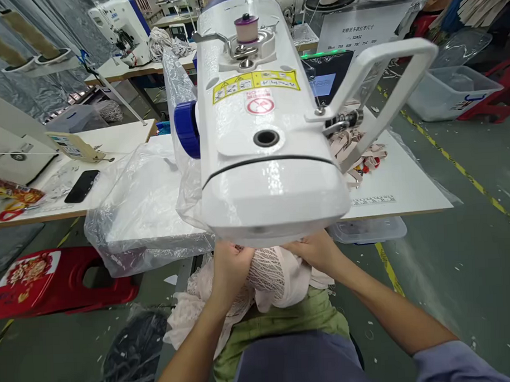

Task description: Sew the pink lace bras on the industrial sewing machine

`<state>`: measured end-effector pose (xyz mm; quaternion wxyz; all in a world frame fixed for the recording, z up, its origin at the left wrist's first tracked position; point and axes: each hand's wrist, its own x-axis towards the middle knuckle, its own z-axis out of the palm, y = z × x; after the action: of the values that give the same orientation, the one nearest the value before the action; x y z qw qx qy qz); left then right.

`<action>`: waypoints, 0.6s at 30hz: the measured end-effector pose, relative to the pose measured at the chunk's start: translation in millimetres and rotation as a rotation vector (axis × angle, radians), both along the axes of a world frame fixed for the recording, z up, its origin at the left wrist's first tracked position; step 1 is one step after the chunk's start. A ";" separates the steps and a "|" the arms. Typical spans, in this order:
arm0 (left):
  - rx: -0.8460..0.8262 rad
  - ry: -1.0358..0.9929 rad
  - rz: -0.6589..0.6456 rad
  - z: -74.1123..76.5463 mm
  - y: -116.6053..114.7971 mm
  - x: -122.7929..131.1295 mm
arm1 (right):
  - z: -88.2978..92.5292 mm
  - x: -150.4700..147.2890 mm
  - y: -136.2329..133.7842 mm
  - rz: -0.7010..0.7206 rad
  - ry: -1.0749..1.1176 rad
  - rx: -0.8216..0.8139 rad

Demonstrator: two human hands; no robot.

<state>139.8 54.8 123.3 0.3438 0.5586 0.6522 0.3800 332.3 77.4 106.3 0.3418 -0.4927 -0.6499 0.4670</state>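
Observation:
A large white sewing machine (271, 185) fills the middle of the head view, and its head covers the needle area. Below its front edge, pale pink lace fabric (268, 274) hangs in folds over my lap. My left hand (232, 267) grips the fabric on its left side, thumb on top. On the right, my right hand (315, 250) pinches the fabric's upper edge, with the fingertips partly hidden under the machine head. Whether the fabric lies under the needle cannot be seen.
Left, plastic film (134, 201) covers the tabletop; a black phone (82, 186) and red-handled scissors (12, 210) lie farther out. A red stool (66, 281) stands below. Right of the machine are beige straps (349, 146), a white lever frame (397, 91) and a ruler (372, 200).

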 end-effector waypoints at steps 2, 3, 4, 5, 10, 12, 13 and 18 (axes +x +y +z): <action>0.069 -0.009 -0.016 1.4 3.3 0.3 | -0.1 0.0 1.6 -0.011 -0.007 0.012; 0.097 -0.014 -0.020 2.6 4.6 0.4 | -0.4 -0.1 2.1 -0.015 -0.010 0.020; 0.121 -0.019 -0.021 3.7 5.8 0.6 | -0.7 -0.1 2.5 -0.019 -0.010 0.030; 0.134 -0.023 -0.022 4.6 6.6 0.6 | -1.1 0.0 2.7 -0.021 -0.009 0.039; 0.121 -0.001 -0.050 0.5 7.1 -1.2 | -4.8 2.3 3.6 -0.012 -0.010 0.054; 0.130 0.036 -0.049 -4.3 6.7 -3.5 | -7.6 3.4 3.3 -0.013 -0.026 0.057; 0.137 0.056 -0.050 -6.5 6.7 -5.1 | -8.9 3.6 2.9 -0.017 -0.036 0.057; 0.151 0.140 -0.058 -6.1 7.6 -14.0 | -7.0 -0.6 -1.3 -0.026 -0.008 0.034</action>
<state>125.8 62.4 117.2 0.2652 0.6268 0.6277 0.3779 331.7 76.1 99.4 0.3535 -0.4971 -0.6527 0.4493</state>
